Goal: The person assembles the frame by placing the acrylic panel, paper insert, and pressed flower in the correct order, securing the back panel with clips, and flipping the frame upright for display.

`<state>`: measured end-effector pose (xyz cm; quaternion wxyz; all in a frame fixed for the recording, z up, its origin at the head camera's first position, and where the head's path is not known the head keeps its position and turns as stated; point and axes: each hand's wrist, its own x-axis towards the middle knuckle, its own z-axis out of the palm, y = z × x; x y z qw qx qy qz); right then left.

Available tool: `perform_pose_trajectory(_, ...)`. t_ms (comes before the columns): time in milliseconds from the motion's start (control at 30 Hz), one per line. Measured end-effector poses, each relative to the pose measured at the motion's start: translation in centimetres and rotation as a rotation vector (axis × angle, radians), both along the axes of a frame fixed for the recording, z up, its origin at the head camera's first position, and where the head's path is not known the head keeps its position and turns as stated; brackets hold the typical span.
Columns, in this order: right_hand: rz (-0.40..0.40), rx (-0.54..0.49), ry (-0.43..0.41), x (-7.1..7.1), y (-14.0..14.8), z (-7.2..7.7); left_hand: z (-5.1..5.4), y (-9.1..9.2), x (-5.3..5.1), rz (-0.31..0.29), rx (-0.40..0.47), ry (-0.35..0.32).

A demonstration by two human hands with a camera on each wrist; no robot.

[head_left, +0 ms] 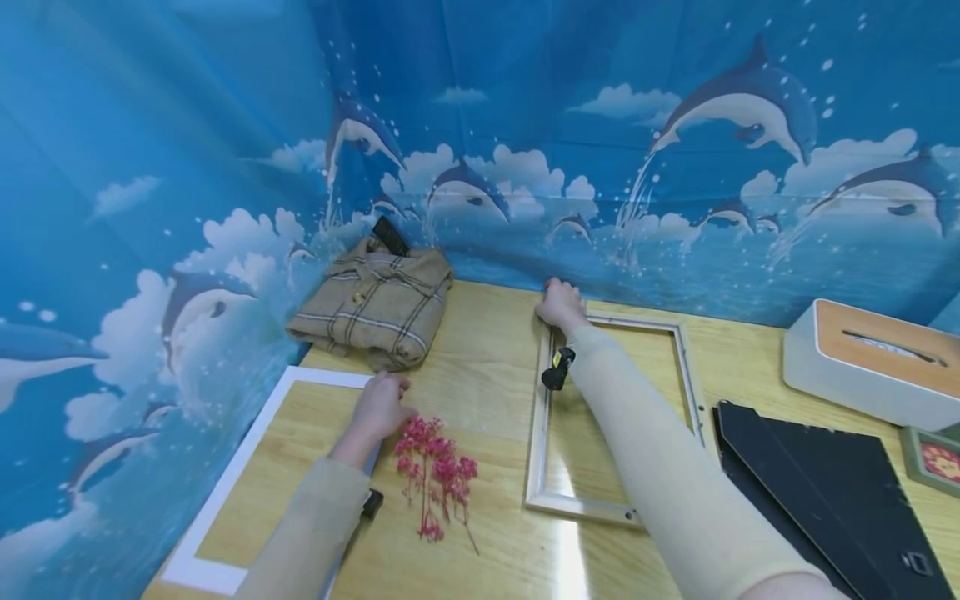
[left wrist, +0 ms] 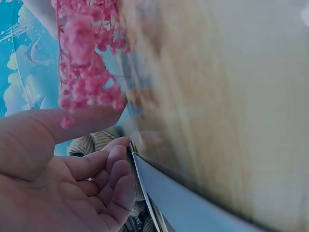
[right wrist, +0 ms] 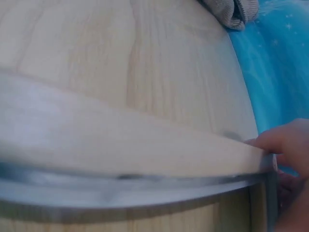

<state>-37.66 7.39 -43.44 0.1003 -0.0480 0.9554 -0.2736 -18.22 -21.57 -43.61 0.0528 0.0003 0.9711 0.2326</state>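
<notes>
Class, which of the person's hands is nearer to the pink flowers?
Left. The left hand is beside the tops of the pink flowers; the right hand is farther away, at the far left corner of the silver frame.

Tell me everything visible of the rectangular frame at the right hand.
The rectangular frame has pale, wood-like sides, a greyish inner ridge and an open middle. Dark dots mark its right and near sides. It lies on the table, right of the pink flowers; the right hand grips its far left corner, and a sleeve crosses above it.
</notes>
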Motion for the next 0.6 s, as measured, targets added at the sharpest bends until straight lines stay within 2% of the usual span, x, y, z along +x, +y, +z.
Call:
perform_pose_trajectory(200,0.004,0.014,-0.014,-0.1,-0.4,0.4,-0.1,-0.3,-0.1,-0.003,0.016,-0.011)
perform_pose_trajectory(333,0.028,0.050,-0.025,-0.5,-0.8,0.4,-0.1,-0.7,-0.2,-0.020,0.013,0.009)
perform_pose_trajectory(433,0.049,0.032,-0.034,-0.6,-0.5,0.6,-0.1,-0.8,-0.3,-0.025,0.021,0.010)
perform_pose_trajectory(600,0.060,-0.042,-0.102,-0.4,0.3,0.9,-0.2,-0.8,-0.5,-0.016,0.055,-0.035)
